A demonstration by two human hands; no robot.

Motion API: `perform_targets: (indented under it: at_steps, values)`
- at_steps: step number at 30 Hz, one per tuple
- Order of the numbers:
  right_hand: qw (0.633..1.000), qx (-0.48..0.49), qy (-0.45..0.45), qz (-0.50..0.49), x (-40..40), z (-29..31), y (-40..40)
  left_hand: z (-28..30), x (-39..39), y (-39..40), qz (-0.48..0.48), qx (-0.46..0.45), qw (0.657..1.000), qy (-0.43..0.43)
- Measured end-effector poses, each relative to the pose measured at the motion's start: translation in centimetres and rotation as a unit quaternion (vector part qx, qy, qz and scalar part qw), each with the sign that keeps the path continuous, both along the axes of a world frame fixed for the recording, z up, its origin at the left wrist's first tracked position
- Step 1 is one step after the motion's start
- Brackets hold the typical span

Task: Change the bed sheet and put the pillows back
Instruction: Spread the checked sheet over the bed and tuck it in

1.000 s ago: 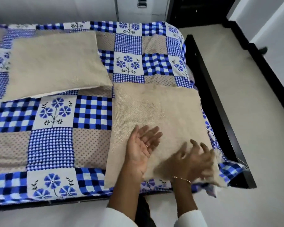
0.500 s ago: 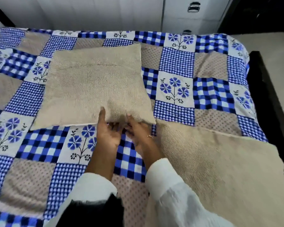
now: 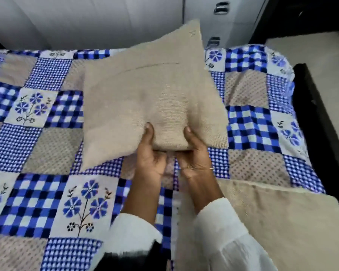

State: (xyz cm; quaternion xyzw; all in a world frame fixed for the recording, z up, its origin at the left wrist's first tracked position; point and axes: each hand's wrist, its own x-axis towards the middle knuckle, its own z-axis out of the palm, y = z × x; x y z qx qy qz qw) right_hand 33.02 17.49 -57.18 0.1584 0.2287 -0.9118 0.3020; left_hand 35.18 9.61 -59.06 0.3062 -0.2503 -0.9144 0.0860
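**Fresh sheet on, pillows going back**

The bed fills the view, covered edge to edge by a blue-and-beige patchwork sheet that lies flat and smooth — the sheet change looks done, judging by how it sits. White cabinet doors stand behind at 12 o'clock, and a dark bed frame runs down the side at 3 o'clock.

At the centre, a beige pillow is raised off the sheet, tilted with its far corner up toward 12 o'clock. Both hands grip its near edge: the left hand has its thumb on top and its fingers curled beneath, and the right hand holds just beside it in the same way.

A second beige pillow lies flat on the bed at 5 o'clock, near the frame.

What seems left is only the pillows — the held one needs setting down in its place, and the other may need squaring up too.
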Motion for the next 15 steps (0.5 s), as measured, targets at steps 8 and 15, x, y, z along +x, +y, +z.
perform_targets:
  at_steps: [8, 15]
  values:
    - [0.952, 0.167, -0.099, -0.236, -4.8, -2.5, 14.7, -0.9, -5.8, 15.9, -0.167, 0.042, 0.982, -0.079]
    - [0.879, 0.308, -0.204, -0.303, -1.9, -5.3, 15.0, -1.9, -1.0, 15.2, -0.177, 0.044, 0.968, -0.171]
